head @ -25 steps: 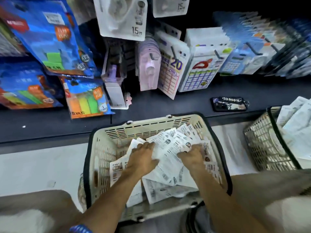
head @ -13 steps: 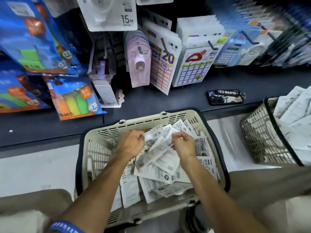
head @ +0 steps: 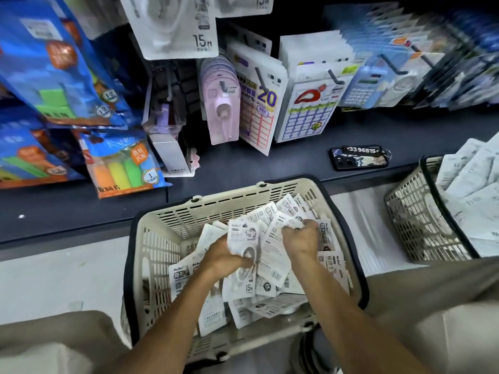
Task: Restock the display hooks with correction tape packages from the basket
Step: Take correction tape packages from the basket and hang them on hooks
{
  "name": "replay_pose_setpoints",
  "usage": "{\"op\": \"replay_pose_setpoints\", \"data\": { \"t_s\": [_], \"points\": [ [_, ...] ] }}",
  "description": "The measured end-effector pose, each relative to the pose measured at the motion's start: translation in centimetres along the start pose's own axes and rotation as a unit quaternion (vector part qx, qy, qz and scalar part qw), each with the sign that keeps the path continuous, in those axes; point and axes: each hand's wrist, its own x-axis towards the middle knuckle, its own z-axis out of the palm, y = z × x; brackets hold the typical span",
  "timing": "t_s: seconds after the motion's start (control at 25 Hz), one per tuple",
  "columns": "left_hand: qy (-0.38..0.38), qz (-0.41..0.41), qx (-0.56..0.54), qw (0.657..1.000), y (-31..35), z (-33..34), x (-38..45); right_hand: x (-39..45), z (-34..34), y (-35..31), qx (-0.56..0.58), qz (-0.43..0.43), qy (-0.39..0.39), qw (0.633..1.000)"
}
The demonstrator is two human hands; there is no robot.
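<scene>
Both hands inside beige basket [head: 151, 255], left hand [head: 224, 259] gripping 1 white correction tape package [head: 244, 240], right hand [head: 301, 240] pinching another package [head: 275, 252] top, remaining packages [head: 210, 311] loose beneath, display hooks [head: 334, 76] above shelf.

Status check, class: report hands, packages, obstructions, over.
Left hand grips a correction tape package. Right hand pinches another over the basket. Hooks not yet restocked. Nothing blocking.
</scene>
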Motion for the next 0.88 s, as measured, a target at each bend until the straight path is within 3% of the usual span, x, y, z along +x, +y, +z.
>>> {"op": "replay_pose_setpoints", "data": {
  "t_s": [0.08,0.24,0.32,0.44,0.52,0.64,0.76,0.84,0.88],
  "points": [
    [0.019,-0.01,-0.056,0.998,-0.7,-0.3,0.4,0.1,0.4,1.5,-0.101,-0.029,0.05,0.993],
    [0.061,0.001,-0.094,0.994,-0.8,-0.4,0.8,0.0,0.8,1.9,0.129,-0.014,0.03,0.991],
    [0.067,-0.001,-0.1,0.993,-0.9,-0.3,0.7,-0.4,0.6,1.9,0.169,0.002,-0.058,0.984],
    [0.05,0.001,-0.122,0.991,-0.9,-0.4,0.9,-2.0,0.6,0.8,0.1,-0.027,-0.284,0.953],
    [0.031,-0.019,-0.143,0.989,-0.6,-0.6,0.4,-2.8,1.3,0.9,0.07,-0.098,-0.333,0.935],
    [0.076,-0.021,-0.172,0.982,-0.9,-0.8,0.6,-3.7,1.9,2.5,0.096,-0.116,-0.326,0.933],
    [0.103,-0.012,-0.21,0.972,-1.5,-1.6,1.2,-3.3,1.9,2.9,0.228,-0.014,-0.235,0.945],
    [0.09,-0.003,-0.231,0.969,-1.9,-1.9,0.9,-2.3,1.3,2.5,0.144,0.008,-0.18,0.973],
    [0.087,0.005,-0.245,0.966,-2.0,-1.8,0.8,-1.8,1.0,2.5,0.116,0.007,-0.209,0.971]
  ]
}}
